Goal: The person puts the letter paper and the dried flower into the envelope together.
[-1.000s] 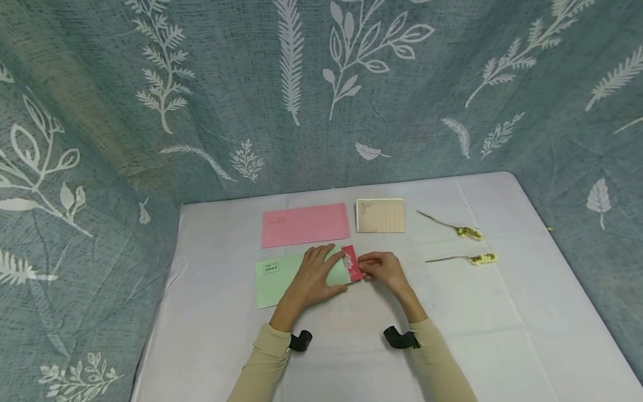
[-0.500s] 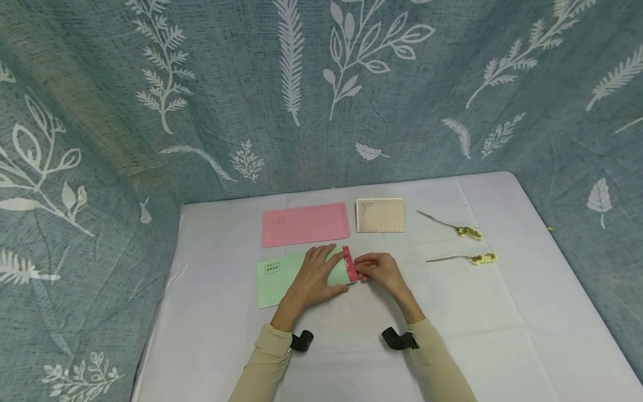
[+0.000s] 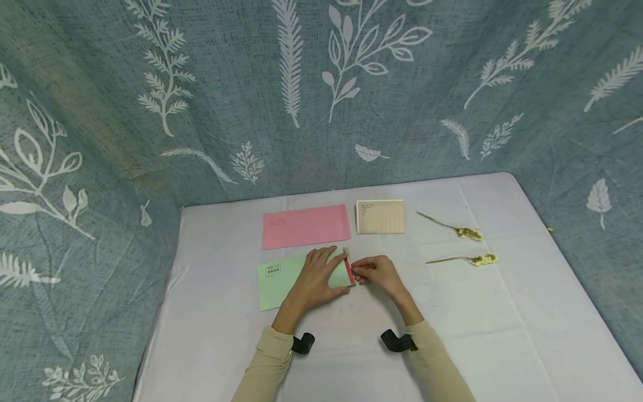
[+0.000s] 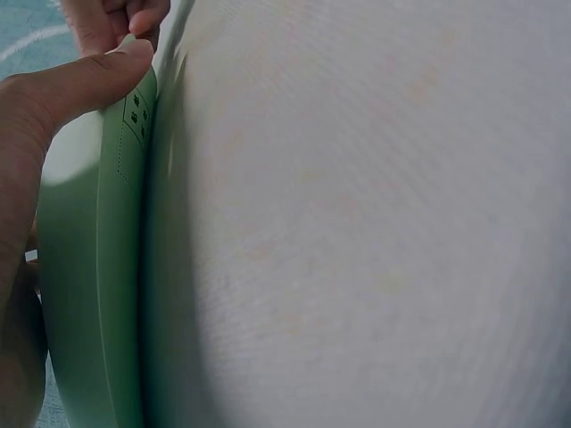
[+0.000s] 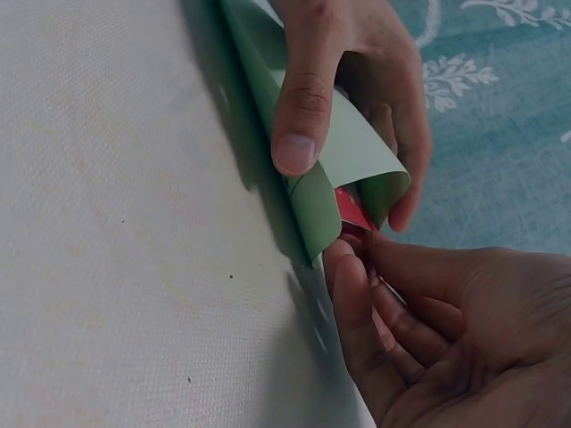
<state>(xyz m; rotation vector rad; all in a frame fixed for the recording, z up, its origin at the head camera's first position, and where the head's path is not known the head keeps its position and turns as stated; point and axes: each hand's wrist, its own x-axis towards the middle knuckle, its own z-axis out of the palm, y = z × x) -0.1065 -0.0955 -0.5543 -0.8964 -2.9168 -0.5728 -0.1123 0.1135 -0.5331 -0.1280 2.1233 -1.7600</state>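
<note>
See only a narrow strip of the red card (image 3: 349,269) at the mouth of the green envelope (image 3: 281,273), near the middle of the tabletop (image 3: 201,335), with this mouth turned to the right edge. Compare with one second ago: a wide red band with pale floral print then, a slimmer one half a second later, and now little more than a line. Judge the card from this as mostly inside, and the sliding-in as far along. Cannot tell the exact depth of its hidden end.

Find the right hand (image 3: 379,273) just outside the mouth, with fingers bent and nearly closed, pinching the end of the card. Find the left hand (image 3: 313,279) over the envelope, with fingers spread but curved to the far long side and thumb at the near one, gripping the paper between them. Notice, in the right wrist view, the mouth bowed up, not flat.

Going outward, see the pink envelope (image 3: 305,226) lying flat toward the far edge, and just to the right of it the lined beige notepaper (image 3: 384,218). Nearer to the right edge, see the farther flower stem (image 3: 468,233) and the nearer flower stem (image 3: 484,259), both with yellow blossoms pointing to that edge
</note>
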